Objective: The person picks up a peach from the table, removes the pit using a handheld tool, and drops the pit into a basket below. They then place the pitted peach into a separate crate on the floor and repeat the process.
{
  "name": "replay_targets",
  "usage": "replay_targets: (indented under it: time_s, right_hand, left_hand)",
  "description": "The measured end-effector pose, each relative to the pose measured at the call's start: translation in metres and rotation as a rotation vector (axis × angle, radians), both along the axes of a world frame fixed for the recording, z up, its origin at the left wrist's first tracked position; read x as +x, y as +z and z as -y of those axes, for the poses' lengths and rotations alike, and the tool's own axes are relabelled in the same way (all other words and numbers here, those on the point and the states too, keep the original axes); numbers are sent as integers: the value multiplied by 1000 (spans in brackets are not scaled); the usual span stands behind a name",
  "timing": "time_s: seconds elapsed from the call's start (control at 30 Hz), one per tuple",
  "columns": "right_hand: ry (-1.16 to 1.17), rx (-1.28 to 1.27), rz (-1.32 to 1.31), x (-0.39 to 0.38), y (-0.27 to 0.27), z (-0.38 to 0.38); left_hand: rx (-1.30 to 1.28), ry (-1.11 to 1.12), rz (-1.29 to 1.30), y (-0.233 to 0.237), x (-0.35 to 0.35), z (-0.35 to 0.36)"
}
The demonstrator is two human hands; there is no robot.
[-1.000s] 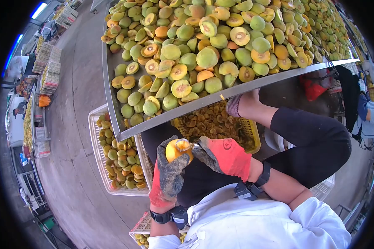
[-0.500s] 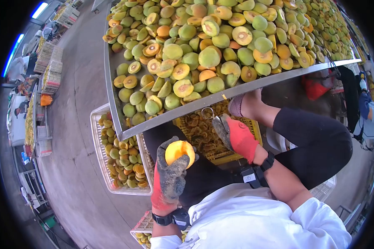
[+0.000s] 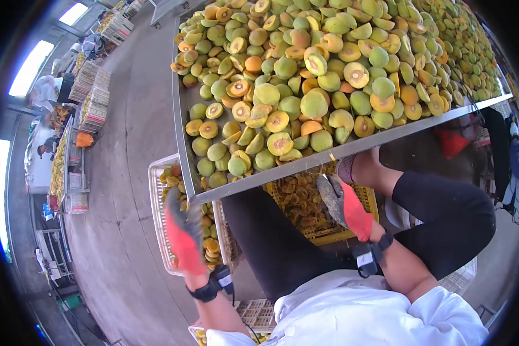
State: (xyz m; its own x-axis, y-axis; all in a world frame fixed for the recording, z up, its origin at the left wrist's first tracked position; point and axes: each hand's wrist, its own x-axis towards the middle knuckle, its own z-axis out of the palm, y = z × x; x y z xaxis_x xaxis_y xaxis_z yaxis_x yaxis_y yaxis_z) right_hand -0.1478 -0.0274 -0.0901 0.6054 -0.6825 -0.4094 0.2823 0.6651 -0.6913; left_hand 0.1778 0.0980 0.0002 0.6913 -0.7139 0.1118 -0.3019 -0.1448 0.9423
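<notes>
My left hand (image 3: 181, 233), in a red and grey glove, is over the white crate (image 3: 168, 254) of fruit halves (image 3: 211, 247) at the left. Its fingers are smeared by motion, and no fruit shows in it. In my right hand (image 3: 346, 206), gloved the same way, is a thin metal ring tool (image 3: 315, 168), its loop pointing up and left beside the table's edge. Beneath that hand stands a yellow crate (image 3: 328, 235) of scooped-out fruit pieces (image 3: 299, 202).
A metal-rimmed table (image 3: 259, 183) before me bears a heap of green-yellow, peach-like fruit halves (image 3: 314, 105). My legs (image 3: 271, 236) flank the yellow crate. Another crate (image 3: 256, 314) stands low by my left side. Stacked crates (image 3: 92, 101) and people are further left.
My left hand has swung left and away from my lap to the white crate; the hollowed fruit half no longer shows in it. My right hand still holds the ring tool. The view has shifted.
</notes>
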Motion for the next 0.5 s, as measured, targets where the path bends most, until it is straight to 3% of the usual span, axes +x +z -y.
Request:
replay_targets:
  time_s: [0.03, 0.1, 0.13, 0.2, 0.23, 0.27, 0.33, 0.37, 0.43, 0.5]
  right_hand:
    - [-85, 309, 67, 7, 8, 0]
    - [-76, 331, 47, 10, 23, -2]
    - [-73, 361, 29, 9, 26, -3]
    - [-39, 279, -3, 3, 21, -4]
    - [-5, 204, -35, -2, 15, -5]
    - [-11, 200, -34, -7, 1, -5]
    - [181, -628, -444, -14, -27, -7]
    - [177, -626, -439, -8, -6, -6]
    - [108, -239, -610, 10, 63, -3]
    - [79, -208, -477, 13, 77, -4]
  left_hand:
    - [35, -115, -29, -2, -4, 21]
    - [341, -192, 112, 6, -31, 59]
    - [335, -191, 112, -7, -29, 73]
    - [538, -271, 954, -46, -20, 93]
    - [532, -273, 956, -45, -18, 100]
    - [528, -309, 824, -43, -15, 106]
    - [524, -346, 696, -46, -4, 107]
    - [375, -337, 398, -55, 6, 102]
    - [180, -265, -77, -29, -5, 94]
    - [21, -198, -529, 5, -25, 80]
